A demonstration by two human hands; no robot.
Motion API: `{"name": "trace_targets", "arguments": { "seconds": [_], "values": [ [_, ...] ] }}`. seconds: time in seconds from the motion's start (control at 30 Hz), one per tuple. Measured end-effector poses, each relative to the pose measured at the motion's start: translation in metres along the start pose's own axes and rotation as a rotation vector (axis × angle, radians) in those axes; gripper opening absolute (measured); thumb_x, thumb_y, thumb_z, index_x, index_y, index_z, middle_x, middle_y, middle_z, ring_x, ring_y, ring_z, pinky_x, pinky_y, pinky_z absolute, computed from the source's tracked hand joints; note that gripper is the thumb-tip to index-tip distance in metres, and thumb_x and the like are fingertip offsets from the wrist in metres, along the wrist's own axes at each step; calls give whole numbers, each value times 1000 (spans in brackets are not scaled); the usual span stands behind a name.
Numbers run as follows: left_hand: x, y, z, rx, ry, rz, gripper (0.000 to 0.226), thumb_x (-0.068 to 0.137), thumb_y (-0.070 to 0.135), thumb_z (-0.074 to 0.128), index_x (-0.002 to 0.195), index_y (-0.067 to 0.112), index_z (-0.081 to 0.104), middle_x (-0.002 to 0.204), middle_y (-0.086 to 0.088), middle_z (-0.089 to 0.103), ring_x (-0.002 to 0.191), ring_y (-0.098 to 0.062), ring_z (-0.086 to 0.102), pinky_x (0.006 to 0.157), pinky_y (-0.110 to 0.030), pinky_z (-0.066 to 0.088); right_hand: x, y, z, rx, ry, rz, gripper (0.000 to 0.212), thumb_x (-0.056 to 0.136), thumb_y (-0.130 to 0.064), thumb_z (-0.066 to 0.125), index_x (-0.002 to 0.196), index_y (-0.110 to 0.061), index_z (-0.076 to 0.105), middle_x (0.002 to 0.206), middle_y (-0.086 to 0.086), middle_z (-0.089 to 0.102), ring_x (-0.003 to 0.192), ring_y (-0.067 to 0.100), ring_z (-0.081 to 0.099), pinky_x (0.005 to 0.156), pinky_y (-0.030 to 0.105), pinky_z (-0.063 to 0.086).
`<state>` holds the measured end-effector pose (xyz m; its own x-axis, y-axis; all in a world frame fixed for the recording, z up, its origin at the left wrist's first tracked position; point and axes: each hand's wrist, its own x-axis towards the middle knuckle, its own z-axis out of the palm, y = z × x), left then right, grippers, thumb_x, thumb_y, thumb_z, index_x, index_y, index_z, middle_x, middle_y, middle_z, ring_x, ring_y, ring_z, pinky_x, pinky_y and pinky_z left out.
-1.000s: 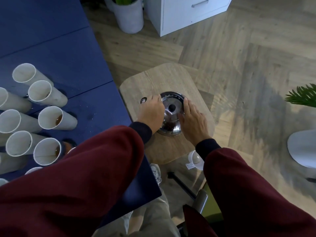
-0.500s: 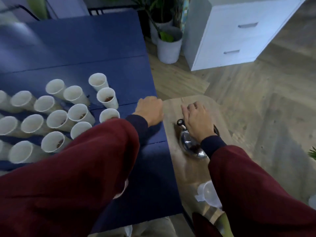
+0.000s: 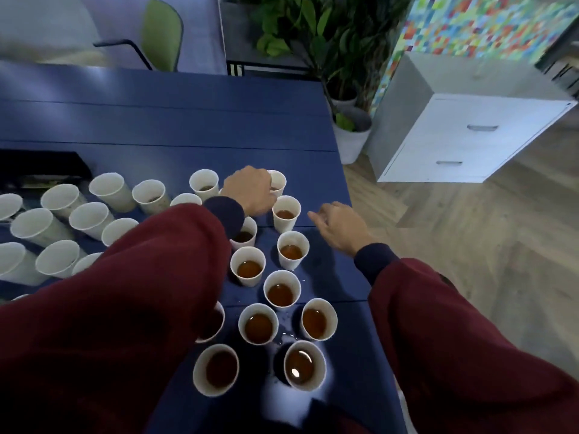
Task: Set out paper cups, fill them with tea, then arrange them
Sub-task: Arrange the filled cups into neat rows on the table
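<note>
Left hand (image 3: pixel 249 191) over the far tea-filled paper cups (image 3: pixel 285 214) — fingers curled under, grip hidden, cannot tell — right hand (image 3: pixel 340 228) loosely spread above the blue table (image 3: pixel 188 120).

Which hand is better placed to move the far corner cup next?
Left, probably: the left hand sits against the corner cup, though its grip is hidden. The right hand hangs open beside the filled cups, holding nothing.
</note>
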<state>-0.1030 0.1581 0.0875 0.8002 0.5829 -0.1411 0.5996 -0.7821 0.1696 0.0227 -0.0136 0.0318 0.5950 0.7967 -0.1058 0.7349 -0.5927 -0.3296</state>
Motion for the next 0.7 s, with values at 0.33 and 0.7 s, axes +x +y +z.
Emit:
{"name": "trace_targets", "arguments": {
  "seconds": [0.33,0.7],
  "values": [
    [37,-59,36,-142,-42,10,45,91,29,63,129,9,52,129,-15,54,116,-37,57,95,-46,48,42,-62,34,-9,-56,87,66,90,-50,69,132,-5,45,134,15,48,120,35,54,92,42,46],
    [97,-43,68,-136,-104,47,87,87,22,72,157,32,21,145,-15,32,129,-35,43,97,-50,45,86,-40,54,53,-144,-2,60,85,-41,76,130,-12,48,128,8,52,109,33,59,83,41,47]
  ]
}}
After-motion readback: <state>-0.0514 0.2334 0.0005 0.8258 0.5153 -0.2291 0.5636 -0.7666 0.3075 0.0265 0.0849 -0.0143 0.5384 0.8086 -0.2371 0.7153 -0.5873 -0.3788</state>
